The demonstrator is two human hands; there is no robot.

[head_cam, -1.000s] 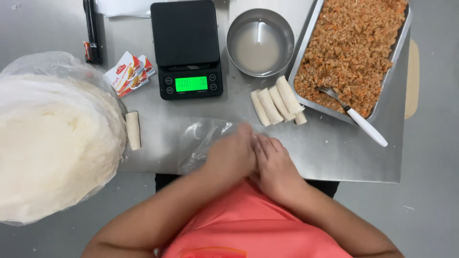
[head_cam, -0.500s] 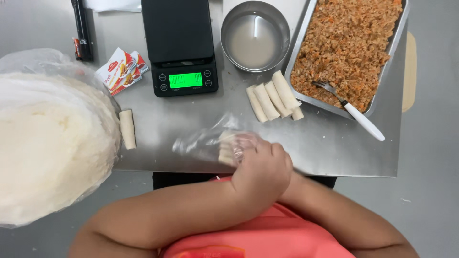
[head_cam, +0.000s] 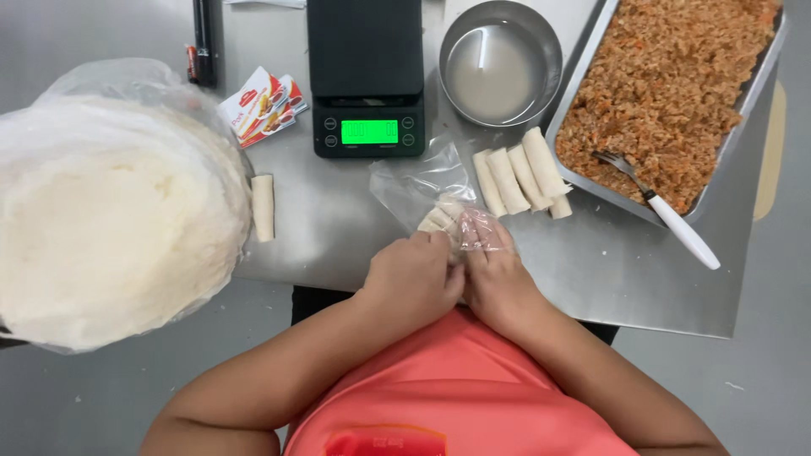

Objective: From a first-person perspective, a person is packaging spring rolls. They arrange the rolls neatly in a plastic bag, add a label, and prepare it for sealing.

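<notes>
Both hands are close together at the near edge of the steel table (head_cam: 338, 228), the left hand (head_cam: 414, 283) and right hand (head_cam: 498, 274) pinching a clear plastic bag (head_cam: 422, 181) with a few pale rolls (head_cam: 439, 218) inside it, just in front of the scale (head_cam: 367, 80). Four more finished rolls (head_cam: 519, 173) lie beside the tray of filling (head_cam: 676, 93), a fork (head_cam: 659, 207) resting in it, big wrapper stack (head_cam: 110, 219) off to the left
</notes>
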